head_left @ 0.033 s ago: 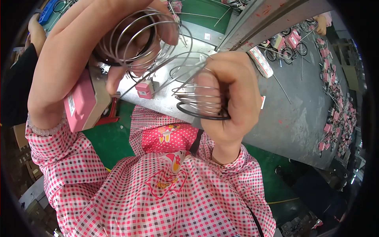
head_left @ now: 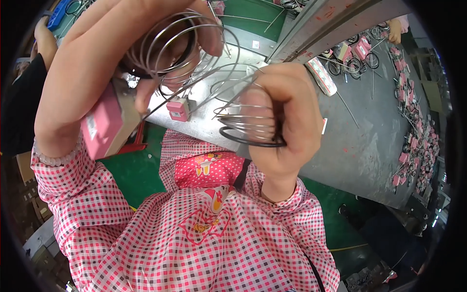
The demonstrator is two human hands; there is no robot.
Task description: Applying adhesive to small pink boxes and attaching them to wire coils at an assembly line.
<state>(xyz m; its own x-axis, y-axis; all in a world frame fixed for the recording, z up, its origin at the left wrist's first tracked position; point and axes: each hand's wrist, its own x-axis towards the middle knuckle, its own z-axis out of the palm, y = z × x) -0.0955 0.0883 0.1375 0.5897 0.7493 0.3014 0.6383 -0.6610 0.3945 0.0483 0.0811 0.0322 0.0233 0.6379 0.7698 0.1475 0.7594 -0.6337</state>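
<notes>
My left hand [head_left: 92,68] is raised at the upper left, its fingers curled around loops of a thin silvery metal coil [head_left: 168,36] with a black ring of cable among them. A pink-and-cream box [head_left: 104,124] hangs beneath that palm, close to the wrist; how it joins the coil is hidden. On the right, my right hand [head_left: 292,114] is closed around a second bunch of loops, silvery metal coil [head_left: 245,117] with black cable [head_left: 253,142] at the bottom. Thin metal strands stretch between both hands.
Behind my hands is a shiny metal table [head_left: 197,129] with a small pink-and-white box [head_left: 178,109]. A metal post [head_left: 321,29] rises at upper right. Further right, a grey bench [head_left: 350,146] bears a long pale box [head_left: 321,77] and piled pink boxes [head_left: 413,141]. Another person's hand [head_left: 395,30] is beyond.
My left hand and the pink-and-cream box have shifted very slightly up and to the right. The loops in my right hand moved a touch to the right; both grips are the same.
</notes>
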